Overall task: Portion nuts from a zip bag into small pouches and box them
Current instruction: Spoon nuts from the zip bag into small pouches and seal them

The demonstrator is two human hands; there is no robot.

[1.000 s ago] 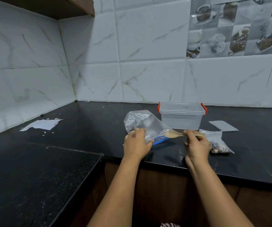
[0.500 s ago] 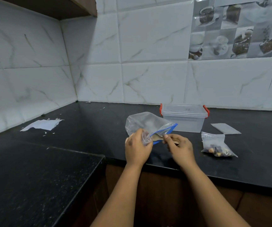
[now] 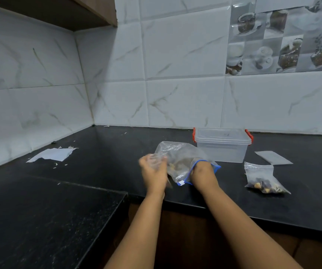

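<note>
A clear zip bag [image 3: 177,158] with a blue seal lies lifted over the black counter [image 3: 117,152], a few nuts showing through it. My left hand [image 3: 154,173], blurred, grips the bag's left side. My right hand [image 3: 203,173] is pushed into the bag's open mouth, fingers curled and partly hidden by plastic; the wooden spoon it held is out of sight. Behind the bag stands a clear lidded box [image 3: 222,148] with red clips. A small pouch [image 3: 261,179] with nuts in it lies to the right.
An empty flat pouch [image 3: 272,157] lies right of the box. Torn white paper [image 3: 51,154] and scraps sit at the far left by the tiled wall. A lower dark counter section [image 3: 40,220] juts out at the front left.
My right hand moved left with the wooden spoon from beside the filled pouch and went into the zip bag's mouth. My left hand shifted its hold on the bag.
</note>
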